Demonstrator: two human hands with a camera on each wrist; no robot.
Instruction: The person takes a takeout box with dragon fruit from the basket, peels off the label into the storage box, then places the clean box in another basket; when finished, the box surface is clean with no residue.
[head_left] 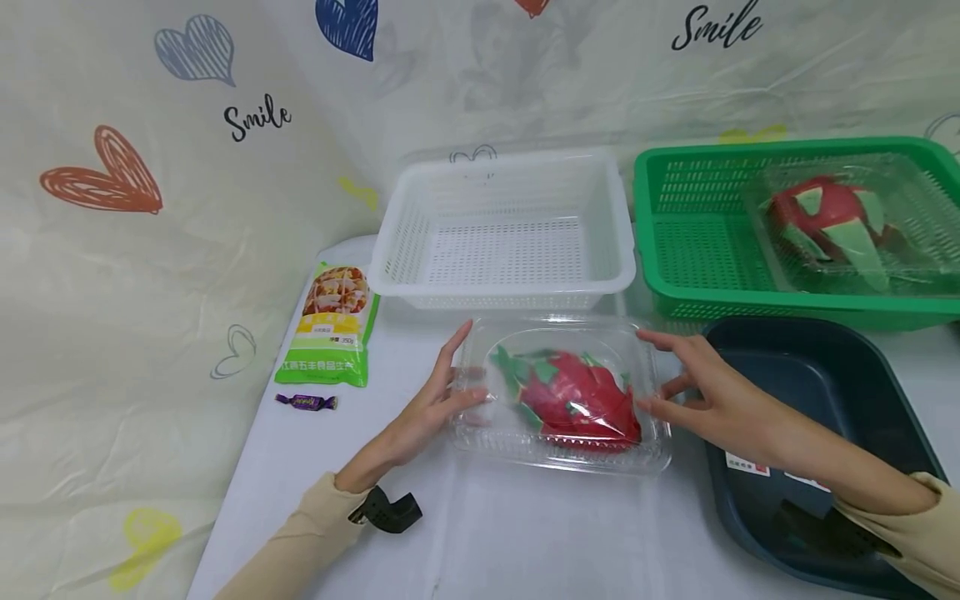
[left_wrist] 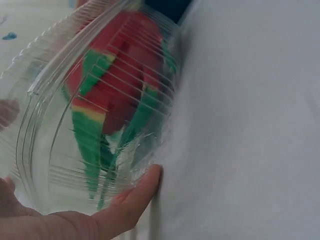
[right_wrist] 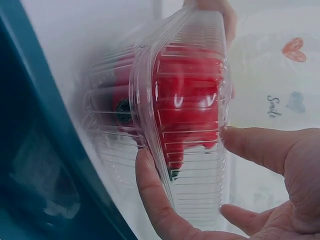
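Note:
A clear plastic clamshell box (head_left: 495,450) with a red and green dragon fruit (head_left: 581,400) inside is between the two hands over the white tabletop. The left hand (head_left: 427,408) grips its left end, thumb and fingers spread; in the left wrist view a fingertip (left_wrist: 150,180) lies low against the ribbed side. At the opposite end the right hand (head_left: 705,383) holds the box, with one finger (right_wrist: 150,185) at the rim seam and another fingertip (right_wrist: 235,140) against the upper part in the right wrist view. The lid is down over the fruit.
Behind the box stands a white basket (head_left: 502,296). To its right, a green basket (head_left: 697,292) holds another boxed dragon fruit (head_left: 825,212). A dark blue tray (head_left: 795,367) lies under the right forearm. At left are a green food packet (head_left: 326,325) and a purple-wrapped candy (head_left: 307,402).

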